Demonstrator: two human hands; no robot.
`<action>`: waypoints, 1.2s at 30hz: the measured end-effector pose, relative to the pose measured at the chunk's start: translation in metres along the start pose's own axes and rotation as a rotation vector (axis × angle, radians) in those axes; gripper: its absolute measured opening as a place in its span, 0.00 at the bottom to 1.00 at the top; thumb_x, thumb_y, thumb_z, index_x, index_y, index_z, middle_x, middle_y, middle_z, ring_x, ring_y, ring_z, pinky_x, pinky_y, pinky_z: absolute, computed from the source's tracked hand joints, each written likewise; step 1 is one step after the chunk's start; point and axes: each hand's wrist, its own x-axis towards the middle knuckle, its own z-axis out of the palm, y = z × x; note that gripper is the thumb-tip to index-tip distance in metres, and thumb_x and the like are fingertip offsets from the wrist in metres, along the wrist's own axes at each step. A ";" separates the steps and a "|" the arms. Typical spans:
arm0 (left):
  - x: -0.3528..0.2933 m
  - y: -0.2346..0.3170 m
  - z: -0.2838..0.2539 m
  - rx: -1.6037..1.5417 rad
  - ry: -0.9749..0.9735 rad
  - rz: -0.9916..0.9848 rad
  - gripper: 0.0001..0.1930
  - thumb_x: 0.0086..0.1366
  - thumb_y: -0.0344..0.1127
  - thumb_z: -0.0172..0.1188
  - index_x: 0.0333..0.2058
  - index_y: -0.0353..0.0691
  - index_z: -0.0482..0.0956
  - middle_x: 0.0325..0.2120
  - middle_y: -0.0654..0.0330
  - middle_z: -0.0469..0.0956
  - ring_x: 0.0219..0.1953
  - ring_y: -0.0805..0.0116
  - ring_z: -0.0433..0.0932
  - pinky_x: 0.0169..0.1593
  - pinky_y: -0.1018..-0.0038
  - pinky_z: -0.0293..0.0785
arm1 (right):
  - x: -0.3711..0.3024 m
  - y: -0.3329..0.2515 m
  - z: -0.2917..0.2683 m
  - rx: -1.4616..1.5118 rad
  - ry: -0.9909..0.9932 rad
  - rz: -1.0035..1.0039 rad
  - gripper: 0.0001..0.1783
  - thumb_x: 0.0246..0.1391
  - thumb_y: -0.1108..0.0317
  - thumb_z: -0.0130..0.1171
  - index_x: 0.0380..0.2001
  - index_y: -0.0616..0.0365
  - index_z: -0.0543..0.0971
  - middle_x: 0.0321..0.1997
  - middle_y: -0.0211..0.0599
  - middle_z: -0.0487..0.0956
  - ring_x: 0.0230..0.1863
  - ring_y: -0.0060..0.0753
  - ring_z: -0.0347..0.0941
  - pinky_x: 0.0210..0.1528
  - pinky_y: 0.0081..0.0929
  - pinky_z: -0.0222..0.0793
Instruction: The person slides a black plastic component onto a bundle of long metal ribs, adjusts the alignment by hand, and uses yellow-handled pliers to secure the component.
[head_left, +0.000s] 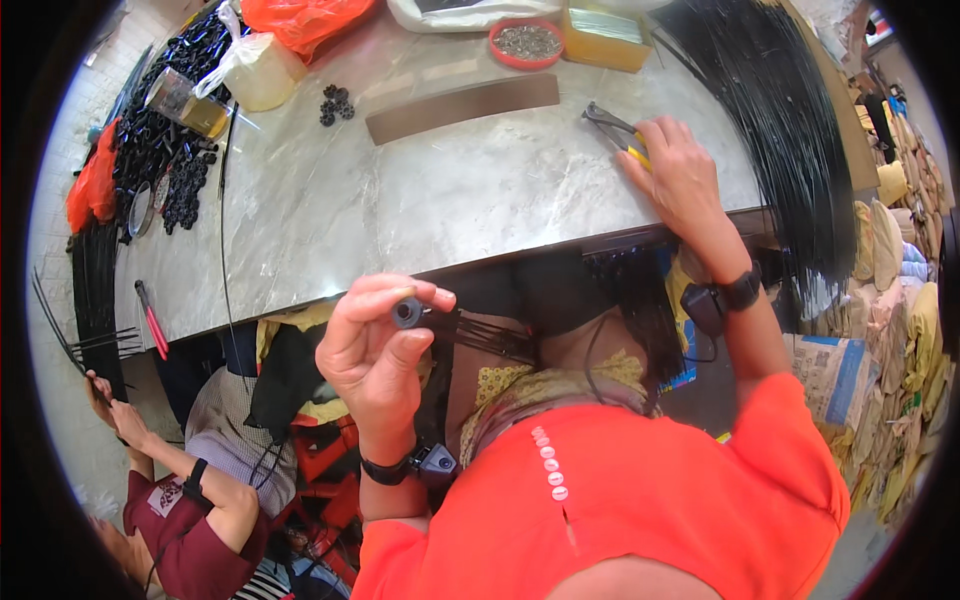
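Raised in front of the table edge, my left hand [375,345] pinches a small black ring-shaped part [407,313] between thumb and fingers. Thin black rods [490,338] extend from beside it over my lap; whether they join the ring I cannot make out. My right hand [680,172] rests at the right of the tabletop, its fingers closed around the yellow handles of a pair of end-cutting pliers [608,118]. The metal jaws point away to the left, above the table surface. Each wrist wears a dark band with a small device.
A brown flat bar [460,108] lies mid-table on the grey tabletop [300,220]. Behind are a red bowl of small metal pieces [527,43] and a yellow box [605,38]. Long black rods [775,120] cover the right end. At left, a co-worker [190,500] handles rods.
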 end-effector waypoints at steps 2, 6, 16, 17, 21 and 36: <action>0.000 0.001 0.002 0.018 0.014 -0.012 0.15 0.57 0.20 0.65 0.44 0.30 0.78 0.39 0.48 0.77 0.40 0.56 0.80 0.46 0.63 0.79 | 0.001 0.009 0.007 -0.047 0.012 0.022 0.20 0.55 0.55 0.64 0.43 0.59 0.78 0.42 0.41 0.76 0.48 0.45 0.72 0.45 0.41 0.71; -0.001 0.000 0.004 0.028 0.041 -0.026 0.14 0.57 0.21 0.65 0.43 0.30 0.78 0.37 0.49 0.77 0.39 0.57 0.80 0.45 0.63 0.79 | 0.007 0.004 0.008 0.012 0.113 -0.001 0.18 0.53 0.57 0.65 0.42 0.56 0.79 0.43 0.38 0.77 0.49 0.45 0.72 0.47 0.42 0.70; -0.002 0.000 0.006 0.078 0.033 -0.025 0.15 0.58 0.27 0.67 0.43 0.31 0.77 0.36 0.52 0.76 0.38 0.58 0.79 0.44 0.62 0.79 | 0.039 -0.029 0.011 0.587 -0.142 0.022 0.05 0.54 0.67 0.62 0.31 0.57 0.81 0.33 0.40 0.79 0.38 0.48 0.77 0.41 0.39 0.72; -0.003 0.000 0.005 0.104 0.027 -0.026 0.17 0.59 0.33 0.68 0.44 0.31 0.76 0.36 0.52 0.75 0.38 0.58 0.79 0.44 0.62 0.79 | 0.041 -0.029 0.012 0.579 -0.145 0.011 0.05 0.54 0.67 0.62 0.31 0.56 0.81 0.33 0.40 0.79 0.39 0.48 0.77 0.41 0.40 0.72; -0.004 0.001 0.006 0.101 0.031 -0.039 0.19 0.61 0.37 0.69 0.44 0.32 0.75 0.37 0.52 0.75 0.37 0.58 0.78 0.44 0.62 0.78 | 0.048 -0.030 0.015 0.552 -0.211 -0.030 0.06 0.55 0.66 0.60 0.32 0.56 0.80 0.35 0.41 0.79 0.41 0.49 0.76 0.43 0.41 0.71; -0.010 0.008 0.016 0.073 0.002 -0.028 0.17 0.60 0.31 0.69 0.45 0.33 0.76 0.38 0.53 0.74 0.39 0.57 0.79 0.45 0.61 0.78 | 0.038 -0.019 0.011 2.141 -0.346 0.355 0.10 0.64 0.70 0.59 0.46 0.61 0.78 0.38 0.32 0.78 0.37 0.22 0.76 0.37 0.21 0.77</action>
